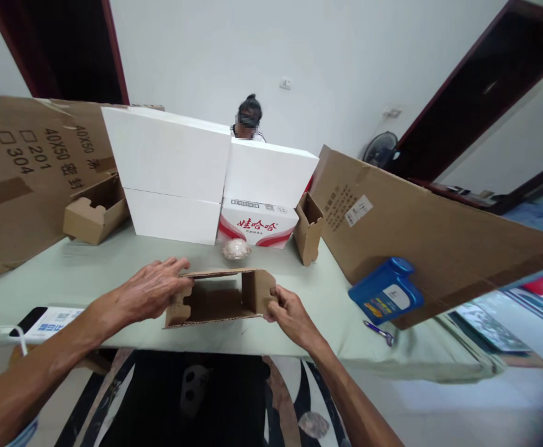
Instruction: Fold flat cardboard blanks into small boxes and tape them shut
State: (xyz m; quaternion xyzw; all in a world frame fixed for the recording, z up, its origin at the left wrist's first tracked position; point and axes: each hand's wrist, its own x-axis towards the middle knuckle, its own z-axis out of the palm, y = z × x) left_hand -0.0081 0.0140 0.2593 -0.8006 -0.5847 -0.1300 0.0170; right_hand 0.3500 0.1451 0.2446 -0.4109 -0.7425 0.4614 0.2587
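Observation:
A brown cardboard box [215, 307] lies at the near edge of the table, its hollow inside facing me. My left hand [154, 288] grips its left end, with the fingers over the notched edge. At the right end, my right hand [287, 310] pinches the cardboard between thumb and curled fingers. Just beyond the box sits a small roundish item in clear wrapping [236, 249], its kind unclear. Similar cardboard boxes stand farther back, one left box [87, 220] and one right box [307, 230].
White boxes [173, 155] and a printed white-and-red carton [258, 225] form a wall at the back. Large cardboard panels [33, 186] flank the table [113, 261]. A blue bottle [386, 290] and a pen [378, 332] lie right; a phone [26, 323] left. A person [249, 118] sits beyond.

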